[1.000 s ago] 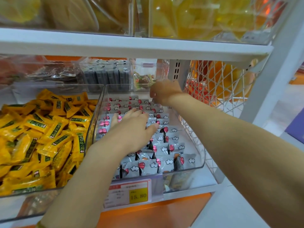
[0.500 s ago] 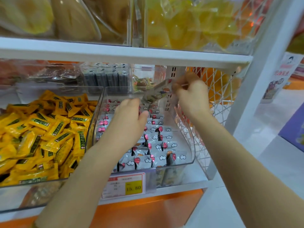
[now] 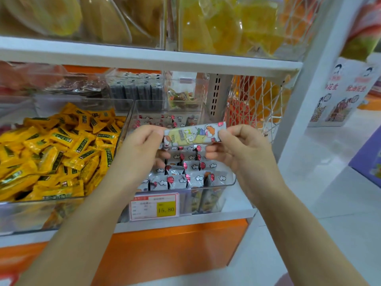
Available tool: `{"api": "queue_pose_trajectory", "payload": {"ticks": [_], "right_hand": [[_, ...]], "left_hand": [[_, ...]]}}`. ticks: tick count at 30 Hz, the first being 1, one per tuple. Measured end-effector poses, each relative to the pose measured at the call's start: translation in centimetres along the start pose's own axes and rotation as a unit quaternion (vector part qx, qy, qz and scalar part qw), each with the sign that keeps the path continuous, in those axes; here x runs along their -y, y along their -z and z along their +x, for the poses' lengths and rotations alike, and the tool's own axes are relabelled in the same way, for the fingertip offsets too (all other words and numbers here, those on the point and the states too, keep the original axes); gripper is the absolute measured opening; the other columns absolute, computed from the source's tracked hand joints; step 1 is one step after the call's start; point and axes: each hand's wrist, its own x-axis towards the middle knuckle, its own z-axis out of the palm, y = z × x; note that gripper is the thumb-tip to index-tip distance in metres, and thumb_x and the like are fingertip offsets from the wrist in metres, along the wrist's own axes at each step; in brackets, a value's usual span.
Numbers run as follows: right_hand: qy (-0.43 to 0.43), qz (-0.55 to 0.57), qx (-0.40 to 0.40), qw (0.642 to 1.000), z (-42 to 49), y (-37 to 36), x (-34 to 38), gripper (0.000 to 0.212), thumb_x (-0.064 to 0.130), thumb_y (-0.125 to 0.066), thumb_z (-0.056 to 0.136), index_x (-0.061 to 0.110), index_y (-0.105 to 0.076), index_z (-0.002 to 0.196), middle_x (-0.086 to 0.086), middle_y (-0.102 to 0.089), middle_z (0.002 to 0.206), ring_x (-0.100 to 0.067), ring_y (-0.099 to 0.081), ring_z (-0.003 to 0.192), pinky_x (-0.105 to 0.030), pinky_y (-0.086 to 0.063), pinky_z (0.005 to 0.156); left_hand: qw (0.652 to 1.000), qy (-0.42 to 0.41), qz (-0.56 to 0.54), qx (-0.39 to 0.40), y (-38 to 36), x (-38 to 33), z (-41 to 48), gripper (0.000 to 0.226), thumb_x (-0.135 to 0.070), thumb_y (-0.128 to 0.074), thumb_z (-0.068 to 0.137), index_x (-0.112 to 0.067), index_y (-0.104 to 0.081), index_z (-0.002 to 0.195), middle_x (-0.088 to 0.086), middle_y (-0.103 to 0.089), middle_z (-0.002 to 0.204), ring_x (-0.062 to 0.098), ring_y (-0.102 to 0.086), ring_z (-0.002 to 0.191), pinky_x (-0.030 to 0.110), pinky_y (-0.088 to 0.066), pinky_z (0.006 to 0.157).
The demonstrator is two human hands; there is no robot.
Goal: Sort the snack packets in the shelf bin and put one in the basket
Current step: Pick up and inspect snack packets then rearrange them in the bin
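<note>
both hands pinched one snack packet [image 3: 193, 134] level above the clear shelf bin [image 3: 232, 181], left hand [image 3: 142, 149] on its left end, right hand [image 3: 239, 149] on its right. silver packets [image 3: 185, 178] filled the bin below; yellow packets [image 3: 57, 151] lay in the neighbouring bin, a price tag [image 3: 154, 206] fronted the shelf.

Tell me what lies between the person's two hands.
One long snack packet, pinched at its ends by the left hand and right hand; the head view shows it.
</note>
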Motion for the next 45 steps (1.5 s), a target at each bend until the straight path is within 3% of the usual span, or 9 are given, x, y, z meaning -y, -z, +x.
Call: {"api": "queue_pose_trajectory", "payload": {"ticks": [4,10,15,20,29,36,40,43,45], "right_hand": [[0.015,-0.050,0.016,0.999,-0.1,0.0,-0.2,0.015,0.013,-0.057,0.091,0.003,-0.057,0.080,-0.011,-0.064,0.068,-0.018,-0.065,0.059,-0.024,-0.053,0.058],[-0.008,-0.033,0.025,0.999,0.3,0.8,-0.5,0.019,0.011,-0.047,0.096,0.005,-0.058,0.082,-0.006,-0.060,0.060,-0.015,-0.056,0.053,-0.025,-0.048,0.056],[-0.028,-0.005,0.021,0.999,0.4,1.2,-0.6,0.020,0.008,-0.041,0.099,0.005,-0.053,0.083,-0.003,-0.062,0.057,-0.012,-0.057,0.053,-0.022,-0.049,0.057],[-0.020,-0.008,-0.013,1.000,0.6,1.6,-0.5,0.020,0.006,-0.040,0.098,0.006,-0.051,0.081,-0.003,-0.061,0.059,-0.011,-0.058,0.053,-0.019,-0.049,0.054],[0.017,-0.045,-0.028,0.998,0.5,1.2,-0.5,0.013,0.017,-0.055,0.093,0.009,-0.063,0.096,-0.026,-0.060,0.101,-0.020,-0.062,0.070,-0.024,-0.051,0.058],[0.046,-0.079,-0.017,0.996,0.5,1.4,-0.1,0.014,-0.005,-0.053,0.089,0.007,-0.056,0.096,-0.012,-0.064,0.101,-0.017,-0.069,0.083,-0.029,-0.058,0.072],[0.068,-0.105,0.005,0.992,0.3,1.1,0.0,0.021,-0.014,-0.053,0.085,0.007,-0.053,0.091,-0.004,-0.062,0.107,-0.007,-0.067,0.090,-0.021,-0.056,0.068],[0.072,-0.123,0.011,0.990,0.1,1.1,-0.1,0.023,-0.007,-0.059,0.084,0.011,-0.060,0.098,0.015,-0.065,0.091,-0.004,-0.066,0.090,-0.020,-0.055,0.071],[0.074,-0.140,-0.001,0.987,0.1,1.0,-0.2,0.018,0.003,-0.064,0.084,0.014,-0.067,0.098,0.015,-0.067,0.088,-0.004,-0.066,0.087,-0.017,-0.053,0.069]], "left_hand": [[1.000,-0.017,0.001,-0.015,-0.2,0.0,-0.2,0.027,-0.030,-0.031,0.100,-0.020,-0.053,0.087,0.003,-0.063,0.057,0.009,-0.050,0.041,0.020,-0.038,0.036],[0.998,-0.004,-0.056,-0.029,-0.2,-0.2,-0.3,0.028,-0.035,-0.037,0.098,-0.017,-0.052,0.082,-0.001,-0.048,0.040,0.008,-0.031,0.030,0.016,-0.024,0.030],[0.981,0.024,-0.173,0.083,0.6,-0.8,-0.7,0.031,-0.029,-0.039,0.097,-0.013,-0.044,0.072,0.001,-0.041,0.037,0.006,-0.027,0.031,0.016,-0.020,0.033],[0.955,0.005,-0.242,0.169,0.6,-1.0,-0.7,0.018,-0.017,-0.050,0.084,-0.007,-0.054,0.098,0.003,-0.057,0.055,0.006,-0.040,0.038,0.014,-0.032,0.034],[0.987,-0.080,-0.073,0.123,0.2,-0.9,-0.6,0.029,-0.001,-0.044,0.093,-0.022,-0.056,0.108,0.007,-0.068,0.065,0.009,-0.053,0.044,0.019,-0.043,0.040],[0.991,-0.051,-0.037,0.115,0.2,-0.6,-0.3,0.051,0.006,-0.044,0.091,-0.039,-0.059,0.111,-0.002,-0.068,0.066,0.008,-0.055,0.049,0.018,-0.046,0.050],[0.991,-0.083,-0.029,0.104,0.5,-0.6,-0.5,0.035,-0.013,-0.056,0.088,-0.042,-0.059,0.107,-0.008,-0.069,0.074,0.007,-0.058,0.057,0.019,-0.049,0.058],[0.992,-0.098,-0.018,0.076,0.5,-0.6,-0.5,0.031,-0.013,-0.055,0.089,-0.039,-0.058,0.106,-0.007,-0.068,0.068,0.004,-0.057,0.055,0.014,-0.049,0.056],[0.992,-0.098,-0.022,0.072,0.5,-0.9,-0.6,0.030,-0.011,-0.056,0.087,-0.035,-0.060,0.104,-0.007,-0.068,0.069,0.003,-0.057,0.054,0.011,-0.047,0.055]]}}
